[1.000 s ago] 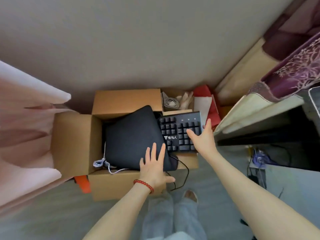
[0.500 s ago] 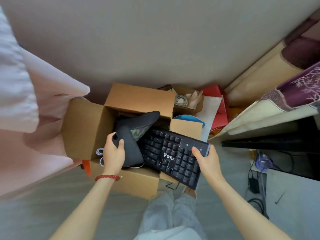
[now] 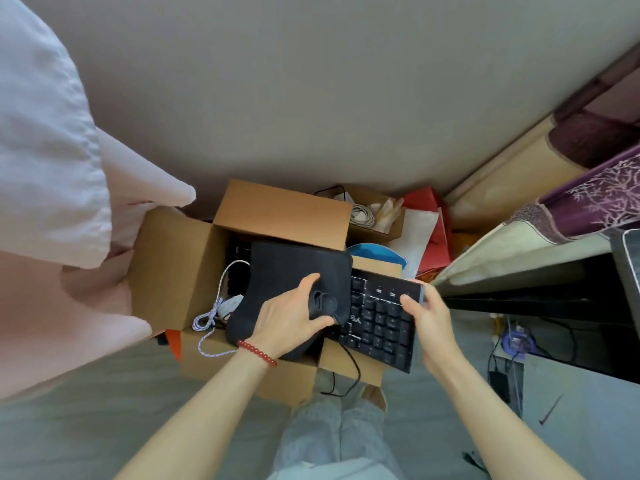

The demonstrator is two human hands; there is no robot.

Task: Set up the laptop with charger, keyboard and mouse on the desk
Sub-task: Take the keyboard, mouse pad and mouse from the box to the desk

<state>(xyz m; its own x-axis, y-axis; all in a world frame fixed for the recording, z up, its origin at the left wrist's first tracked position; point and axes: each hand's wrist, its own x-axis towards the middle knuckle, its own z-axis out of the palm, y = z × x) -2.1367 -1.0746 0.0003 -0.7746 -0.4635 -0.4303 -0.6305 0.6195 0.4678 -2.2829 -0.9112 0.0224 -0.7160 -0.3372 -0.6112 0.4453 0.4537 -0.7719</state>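
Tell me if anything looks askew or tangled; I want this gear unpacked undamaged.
The keyboard sits tilted, half out of the cardboard box, its black cable dangling over the front edge. A white braided cable spills over the box's front too. No damage shows.

Raised box flaps (image 3: pixel 284 211) around the crowded opening.

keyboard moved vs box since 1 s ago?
Yes. The keyboard lay inside the box by its right wall; now its right end sticks out past that wall toward the person, gripped by the right hand.
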